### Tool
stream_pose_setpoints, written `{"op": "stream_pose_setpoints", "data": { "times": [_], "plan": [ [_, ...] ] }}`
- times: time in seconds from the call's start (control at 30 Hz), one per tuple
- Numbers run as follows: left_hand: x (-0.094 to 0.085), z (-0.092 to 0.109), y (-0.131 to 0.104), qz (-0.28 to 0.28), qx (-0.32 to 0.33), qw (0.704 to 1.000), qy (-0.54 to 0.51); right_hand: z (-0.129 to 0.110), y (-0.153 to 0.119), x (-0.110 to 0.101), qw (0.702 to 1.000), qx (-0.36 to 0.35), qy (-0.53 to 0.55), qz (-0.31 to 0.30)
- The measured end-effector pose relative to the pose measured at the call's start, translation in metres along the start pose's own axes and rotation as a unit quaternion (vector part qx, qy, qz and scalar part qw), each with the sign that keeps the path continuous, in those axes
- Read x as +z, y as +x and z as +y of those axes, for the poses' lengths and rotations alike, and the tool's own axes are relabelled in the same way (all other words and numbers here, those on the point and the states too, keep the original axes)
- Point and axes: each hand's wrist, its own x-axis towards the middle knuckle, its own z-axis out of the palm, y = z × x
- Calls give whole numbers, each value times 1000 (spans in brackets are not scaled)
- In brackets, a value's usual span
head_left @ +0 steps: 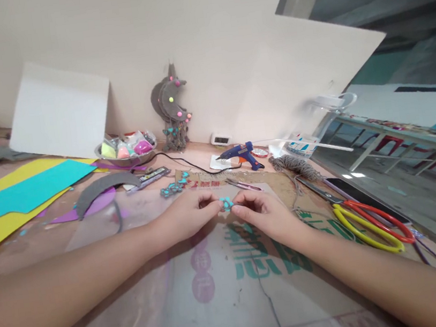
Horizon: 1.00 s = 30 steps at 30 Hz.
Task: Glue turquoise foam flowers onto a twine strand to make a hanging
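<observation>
Between my fingertips, above the plastic-covered work surface, is a small turquoise and grey ornament (226, 204), perhaps star- or flower-shaped. My left hand (192, 210) pinches its left side with thumb and forefinger. From the right, my right hand (260, 209) grips it with thumb and fingers. A clump of similar turquoise and grey pieces (174, 186) lies just beyond my left hand. Past my right hand rests a pair of slim tweezers or small scissors (244, 184); I cannot tell which. A dark strand (266, 292) lies on the sheet below my hands.
A blue glue gun (244, 152) stands at the back. Large scissors (366, 218), a dark phone-like slab (363, 197) and grey yarn (297, 167) lie right. Left are turquoise sheet (31, 190), a grey curved piece (102, 188) and a bowl (128, 159) of bags. A moon decoration (171, 99) hangs behind.
</observation>
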Motion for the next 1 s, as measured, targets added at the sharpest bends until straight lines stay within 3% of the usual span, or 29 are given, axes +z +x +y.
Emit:
{"op": "stream_pose_setpoints", "data": {
  "times": [0.2,0.73,1.0],
  "plan": [
    [0,1,-2,-6,-15,1000,-8,-1,0,1,1000,-9,-7,22],
    [1,1,-3,-32,-44,998,-7,-5,0,2,1000,-16,-14,14],
    [-1,-1,0,-27,28,999,8,-3,1,0,1000,-1,2,18]
  ]
}}
